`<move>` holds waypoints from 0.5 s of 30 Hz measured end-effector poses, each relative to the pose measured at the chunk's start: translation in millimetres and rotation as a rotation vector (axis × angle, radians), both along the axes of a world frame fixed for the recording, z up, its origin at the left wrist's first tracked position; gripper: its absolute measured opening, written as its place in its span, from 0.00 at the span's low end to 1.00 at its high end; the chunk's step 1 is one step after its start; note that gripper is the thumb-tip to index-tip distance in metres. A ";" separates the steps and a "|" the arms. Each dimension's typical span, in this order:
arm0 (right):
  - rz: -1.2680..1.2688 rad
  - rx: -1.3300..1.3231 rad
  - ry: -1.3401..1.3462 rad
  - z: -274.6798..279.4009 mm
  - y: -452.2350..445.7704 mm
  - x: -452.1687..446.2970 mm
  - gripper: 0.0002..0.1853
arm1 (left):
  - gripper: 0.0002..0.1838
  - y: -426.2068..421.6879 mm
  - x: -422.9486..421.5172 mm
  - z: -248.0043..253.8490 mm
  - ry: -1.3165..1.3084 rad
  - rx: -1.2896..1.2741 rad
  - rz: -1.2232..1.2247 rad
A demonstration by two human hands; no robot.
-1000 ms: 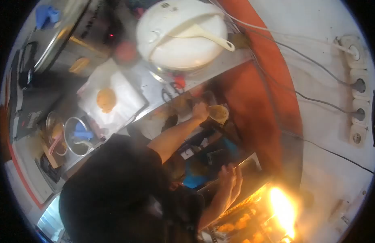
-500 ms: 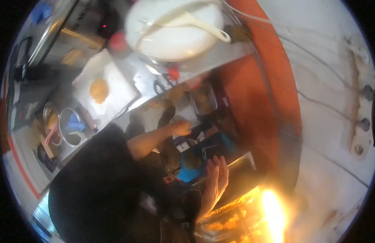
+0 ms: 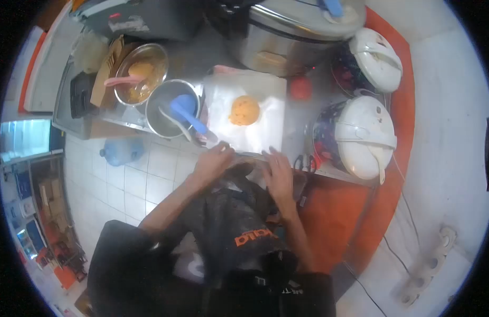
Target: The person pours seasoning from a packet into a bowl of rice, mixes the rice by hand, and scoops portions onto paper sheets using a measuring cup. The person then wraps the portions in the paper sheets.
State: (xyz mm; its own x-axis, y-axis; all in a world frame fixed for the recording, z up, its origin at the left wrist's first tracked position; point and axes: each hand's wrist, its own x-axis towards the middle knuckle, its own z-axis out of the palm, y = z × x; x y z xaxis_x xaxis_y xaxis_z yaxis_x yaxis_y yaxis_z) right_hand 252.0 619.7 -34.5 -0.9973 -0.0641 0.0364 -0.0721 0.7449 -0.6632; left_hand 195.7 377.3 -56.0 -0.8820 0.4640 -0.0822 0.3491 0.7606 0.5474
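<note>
A round orange mound of food (image 3: 244,110), possibly rice, sits in the middle of a white sheet of wrapping paper (image 3: 220,87) on the metal counter. My left hand (image 3: 214,159) pinches the sheet's near left corner, fingers closed. At the near right corner, my right hand (image 3: 280,174) has its fingertips bent over the paper's edge. To the left of the sheet stands a metal pot (image 3: 159,119) holding a blue scoop (image 3: 186,111) and a pale-handled utensil. Scissors (image 3: 305,164) lie right of my right hand.
Farther left is a metal bowl (image 3: 123,98) with food and a pink spoon (image 3: 123,81). Two white-lidded rice containers (image 3: 363,129) stand at the right, and a large steel cooker (image 3: 273,55) at the back. A blue water jug (image 3: 123,151) is on the tiled floor (image 3: 133,182).
My view has swung from the bright flame and lower area over to the counter. Both hands have come to the near edge of the paper, which now lies straight ahead.
</note>
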 end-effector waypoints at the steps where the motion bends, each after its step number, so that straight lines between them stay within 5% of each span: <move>1: 0.018 0.009 -0.008 -6.8 -2.3 -12.4 0.23 | 0.12 -8.2 -8.3 -3.7 0.052 0.026 0.008; 8: 0.278 0.406 -0.019 -37.6 5.4 -48.1 0.22 | 0.20 -52.4 -22.6 -30.8 0.123 0.007 0.106; 15: 0.400 0.436 0.032 -36.3 10.4 -55.7 0.19 | 0.20 -80.5 -24.1 -20.3 0.061 0.114 0.320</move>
